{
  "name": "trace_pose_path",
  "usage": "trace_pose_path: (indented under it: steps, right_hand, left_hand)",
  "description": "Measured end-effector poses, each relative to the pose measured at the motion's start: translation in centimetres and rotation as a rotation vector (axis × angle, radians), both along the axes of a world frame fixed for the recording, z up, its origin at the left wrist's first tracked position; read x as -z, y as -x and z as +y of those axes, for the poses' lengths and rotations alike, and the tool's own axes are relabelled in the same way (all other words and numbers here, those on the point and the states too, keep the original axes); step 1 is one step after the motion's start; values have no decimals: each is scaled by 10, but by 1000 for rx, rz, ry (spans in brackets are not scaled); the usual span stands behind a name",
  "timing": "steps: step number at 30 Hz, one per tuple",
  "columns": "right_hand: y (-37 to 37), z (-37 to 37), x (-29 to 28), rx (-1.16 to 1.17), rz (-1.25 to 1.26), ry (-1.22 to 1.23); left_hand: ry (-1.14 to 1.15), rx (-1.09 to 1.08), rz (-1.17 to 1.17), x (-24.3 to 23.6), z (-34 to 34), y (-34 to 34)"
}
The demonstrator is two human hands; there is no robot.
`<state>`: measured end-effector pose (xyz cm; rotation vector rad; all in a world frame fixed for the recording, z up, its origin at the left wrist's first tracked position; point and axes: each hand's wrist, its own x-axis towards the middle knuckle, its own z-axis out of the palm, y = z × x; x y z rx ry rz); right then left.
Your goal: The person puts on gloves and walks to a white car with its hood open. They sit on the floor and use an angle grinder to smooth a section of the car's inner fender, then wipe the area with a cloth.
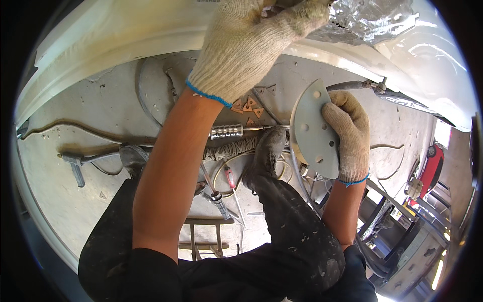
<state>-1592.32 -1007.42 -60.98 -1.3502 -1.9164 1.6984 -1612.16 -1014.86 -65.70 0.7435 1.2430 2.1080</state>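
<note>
Right hand point(347, 133): closed on perforated grey disc point(316, 138). Left hand point(251, 45): over white panel point(151, 30) near edge, grip indeterminable. Metal patch point(375, 22): bared; surrounding paint point(427, 58) remains.

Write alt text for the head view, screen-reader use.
The gloved right hand holds a half-moon grey sheet with holes; the gloved left hand is at a pale car panel, near a shiny metallic patch. Below, hoses, a red-handled tool and copper-coloured triangles lie around.
</note>
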Motion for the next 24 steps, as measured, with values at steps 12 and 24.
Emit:
trace_pose_path:
  steps: [12,24]
  right_hand:
    - [20,-4,-17,-237,7,-250]
    - [15,7,-25,-465,-126,-271]
  left_hand:
    - [307,153,-232,7,-48,-51]
    - [476,-114,382,2,-49,-50]
